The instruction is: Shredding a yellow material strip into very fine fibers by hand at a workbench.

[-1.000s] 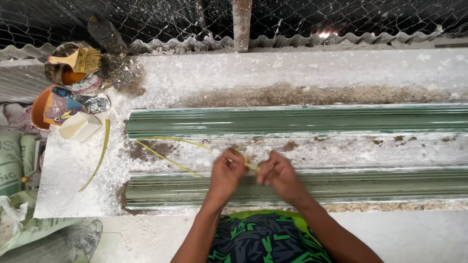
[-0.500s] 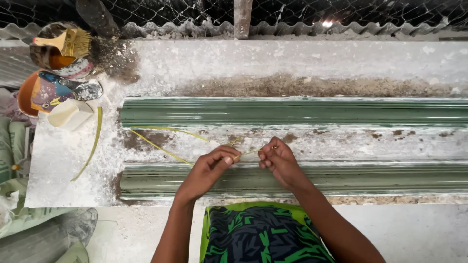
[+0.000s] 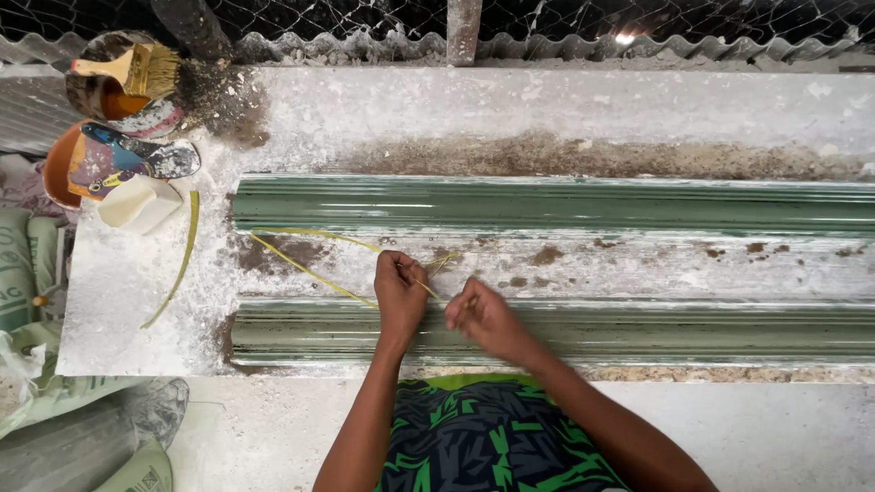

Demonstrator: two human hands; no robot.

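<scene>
Both hands are working a thin yellow strip [image 3: 310, 271] over the white-dusted slab [image 3: 137, 282], in the gap between two long green mouldings [image 3: 583, 204]. The left hand [image 3: 401, 293] is pinching the strip with fingertips pressed together; the right hand [image 3: 483, 314] is closing on it just beside, fingers curled, the exact grip hard to tell. The strip's free ends are trailing left across the powder.

Change from a second ago: the hands were touching over the near moulding [image 3: 638, 330]; now they are sitting slightly apart and the left wrist is turned upright — reads as the strip being drawn taut or twisted, though the pictures are not settling which.

A second yellow strip [image 3: 178, 264] is lying loose at the slab's left edge, apart from the hands. Far left corner — a brush [image 3: 137, 68] resting on a round tin, an orange bowl [image 3: 56, 166] holding a trowel, a white block [image 3: 138, 202] beside it. Below left, pale green sacks [image 3: 23, 264] with printed panels are stacked off the slab; print too small to tell.
</scene>
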